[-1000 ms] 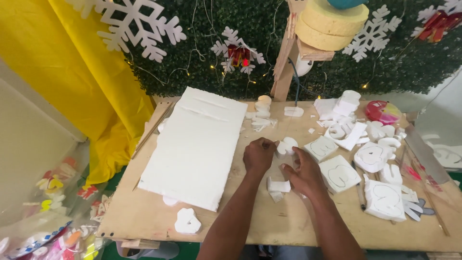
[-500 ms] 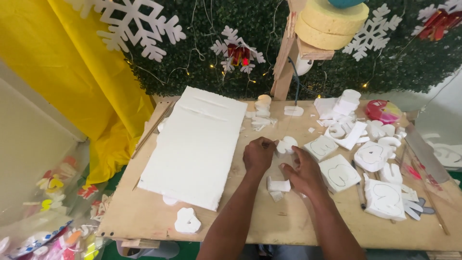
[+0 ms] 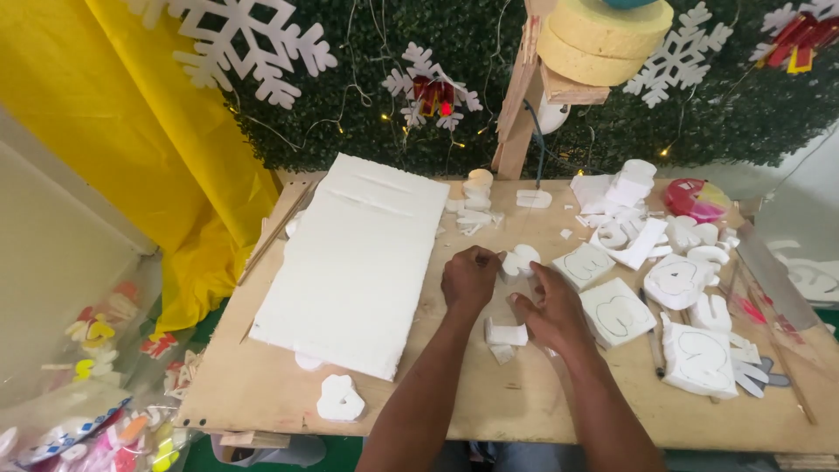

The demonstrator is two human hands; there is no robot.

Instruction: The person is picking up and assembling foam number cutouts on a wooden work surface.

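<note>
White foam cutout [image 3: 519, 260] between left hand [image 3: 470, 278] (seemingly gripping) and right hand [image 3: 549, 308]

There is one view only, from a camera worn on the person's head. It looks steeply down and forward over the counter [image 3: 489, 411], whose near edge runs along the bottom of the frame. Both forearms rise from the bottom centre, and the hands sit near the middle. The far hedge wall [image 3: 367, 105] fills the top of the frame, a yellow cloth [image 3: 131, 140] the upper left. The view is wide enough to take in almost the whole counter.
</note>
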